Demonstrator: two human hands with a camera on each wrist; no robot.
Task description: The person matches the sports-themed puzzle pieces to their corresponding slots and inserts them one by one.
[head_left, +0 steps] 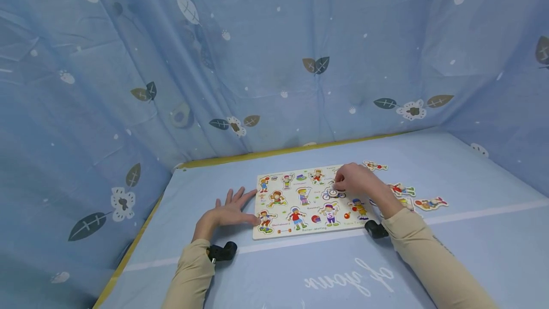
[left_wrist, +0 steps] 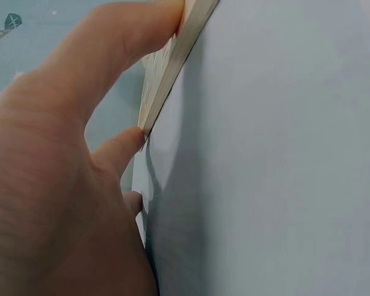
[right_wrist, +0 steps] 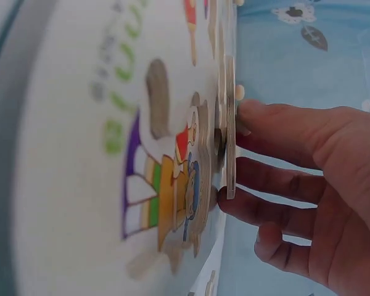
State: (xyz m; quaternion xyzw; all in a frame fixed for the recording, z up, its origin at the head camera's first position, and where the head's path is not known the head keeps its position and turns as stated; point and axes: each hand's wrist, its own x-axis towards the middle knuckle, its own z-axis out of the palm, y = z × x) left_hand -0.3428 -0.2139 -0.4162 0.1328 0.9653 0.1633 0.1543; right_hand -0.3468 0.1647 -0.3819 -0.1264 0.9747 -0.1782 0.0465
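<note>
White wooden peg-puzzle board [head_left: 306, 201] printed with cartoon sports kids lies flat on the light-blue cloth-covered table [head_left: 472, 247], centre of the head view, long edge running 9 to 3 o'clock. Most slots filled.

Flat wooden cyclist-figure piece [head_left: 333, 193] sits right of board centre, under the right hand's fingertips. In the right wrist view the piece [right_wrist: 229, 123] is seen edge-on, just off the board face, pinched from both sides.

Around it: four loose cut-out figure pieces off the board's right side — one at 1 o'clock [head_left: 375, 166], one at 3 o'clock [head_left: 403, 189], one [head_left: 431, 202] further out at 3 o'clock, and one partly hidden behind the right wrist. Blue leaf-print curtain [head_left: 274, 61] walls the table at 12, 9 and 3 o'clock. White stripe on the cloth passes at 6 o'clock of the board.

Right hand [head_left: 358, 180]: comes in from 4 o'clock, arched over the board, fingers [right_wrist: 277, 139] and thumb narrowly closed on the cyclist piece. Forearm covers the board's right edge.

Left hand [head_left: 229, 211]: flat on the table at 9 o'clock of the board, fingers spread and straight. Left wrist view: fingertips [left_wrist: 132, 139] press against the board's left edge [left_wrist: 172, 68], gripping nothing.
</note>
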